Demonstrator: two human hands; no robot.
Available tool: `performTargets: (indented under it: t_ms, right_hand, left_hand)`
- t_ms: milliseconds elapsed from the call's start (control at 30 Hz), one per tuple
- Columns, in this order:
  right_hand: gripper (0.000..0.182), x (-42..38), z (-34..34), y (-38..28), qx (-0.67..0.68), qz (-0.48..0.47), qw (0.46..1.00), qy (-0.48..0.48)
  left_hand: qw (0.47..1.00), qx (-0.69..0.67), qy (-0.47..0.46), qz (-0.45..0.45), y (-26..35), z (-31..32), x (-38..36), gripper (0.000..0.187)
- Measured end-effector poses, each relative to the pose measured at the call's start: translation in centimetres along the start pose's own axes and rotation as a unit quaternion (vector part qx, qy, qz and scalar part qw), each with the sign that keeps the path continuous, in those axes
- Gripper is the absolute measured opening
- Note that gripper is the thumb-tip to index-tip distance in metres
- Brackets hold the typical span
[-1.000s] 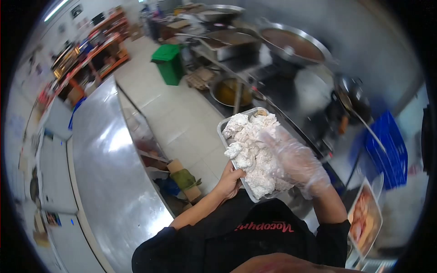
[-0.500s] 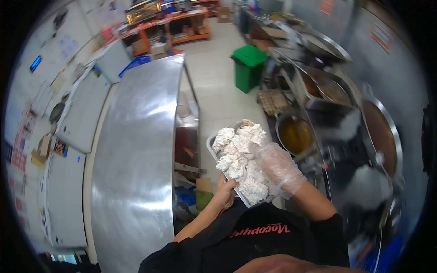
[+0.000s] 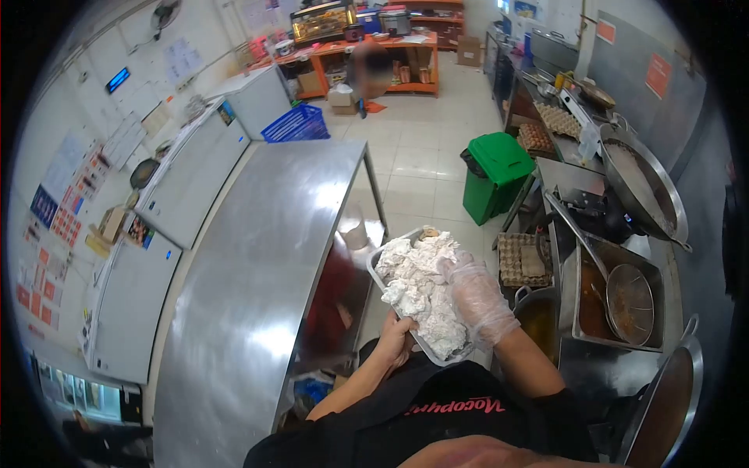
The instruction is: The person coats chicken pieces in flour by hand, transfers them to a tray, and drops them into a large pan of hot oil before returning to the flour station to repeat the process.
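A grey rectangular tray (image 3: 376, 269) is held in front of my black apron, heaped with white flour-coated pieces (image 3: 425, 285) whose kind the coating hides. My bare left hand (image 3: 396, 337) is closed around the tray's left edge, with the thumb on the rim. On the other side, my right hand (image 3: 477, 296) wears a clear plastic glove. It lies along the right side of the heap, fingers stretched out against the coated pieces.
A steel table (image 3: 257, 265) runs along my left. To the right stand a green bin (image 3: 499, 175), egg trays (image 3: 524, 261), a pot of oil (image 3: 538, 321), a steel basin with a strainer (image 3: 630, 304) and large pans (image 3: 663, 405). A person (image 3: 368, 74) is by the orange shelves.
My view has swung, so the bin, table and stoves appear lower and farther right. More of the back and the person there now show. Both hands stay at the heaped tray.
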State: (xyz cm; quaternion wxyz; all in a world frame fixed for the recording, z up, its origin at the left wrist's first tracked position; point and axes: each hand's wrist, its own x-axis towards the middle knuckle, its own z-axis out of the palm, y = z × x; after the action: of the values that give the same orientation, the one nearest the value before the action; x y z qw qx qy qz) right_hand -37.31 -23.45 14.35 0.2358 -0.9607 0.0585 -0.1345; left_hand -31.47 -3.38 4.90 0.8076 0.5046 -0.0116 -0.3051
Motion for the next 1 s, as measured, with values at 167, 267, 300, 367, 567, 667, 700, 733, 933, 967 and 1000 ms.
performTargets:
  t_ms: [167, 267, 300, 367, 567, 667, 700, 733, 933, 967, 1000]
  right_hand:
    - [0.031, 0.3, 1.9, -0.5, -0.044, 0.030, 0.995, 0.082]
    - [0.032, -0.3, 3.2, -2.3, -0.079, 0.051, 0.984, 0.152]
    - [0.034, -0.8, 2.9, -2.9, -0.082, 0.064, 0.980, 0.168]
    - [0.035, -1.3, 2.0, -4.9, -0.086, 0.147, 0.971, 0.165]
    - [0.033, -3.9, -0.5, -10.6, -0.077, 0.220, 0.950, 0.208]
    - [0.022, -4.4, -0.7, -12.3, -0.116, 0.216, 0.940, 0.239]
    - [0.022, -5.1, -1.2, -13.2, -0.125, 0.221, 0.935, 0.248]
    - [0.018, -3.0, -0.9, -12.1, -0.120, 0.246, 0.936, 0.220]
    - [0.012, -2.8, -0.4, -12.1, -0.143, 0.297, 0.909, 0.255]
    - [0.011, -2.9, -1.1, -13.9, -0.161, 0.333, 0.888, 0.274]
    - [0.011, -3.4, -1.8, -15.0, -0.163, 0.349, 0.880, 0.279]
  left_hand:
    - [0.997, 0.020, -0.070, -0.023, 0.6, -1.3, 1.1, 0.085]
    - [0.993, 0.014, -0.112, -0.046, 2.0, -2.2, 1.6, 0.081]
    - [0.992, 0.038, -0.099, -0.065, 2.6, -2.0, 1.2, 0.079]
    - [0.983, 0.054, -0.144, -0.097, 3.4, -2.9, 1.7, 0.078]
    - [0.962, 0.090, -0.243, -0.081, 6.6, -3.5, 0.5, 0.078]
    - [0.957, 0.045, -0.264, -0.109, 7.8, -3.0, -0.6, 0.080]
    - [0.948, 0.066, -0.291, -0.109, 8.1, -3.6, -0.6, 0.081]
    - [0.950, 0.065, -0.272, -0.139, 8.5, -3.7, 1.0, 0.081]
    - [0.926, 0.063, -0.291, -0.230, 10.5, -4.7, 0.8, 0.081]
    - [0.911, 0.100, -0.290, -0.275, 12.5, -4.1, 1.2, 0.082]
    - [0.900, 0.121, -0.283, -0.309, 13.2, -3.5, 0.9, 0.083]
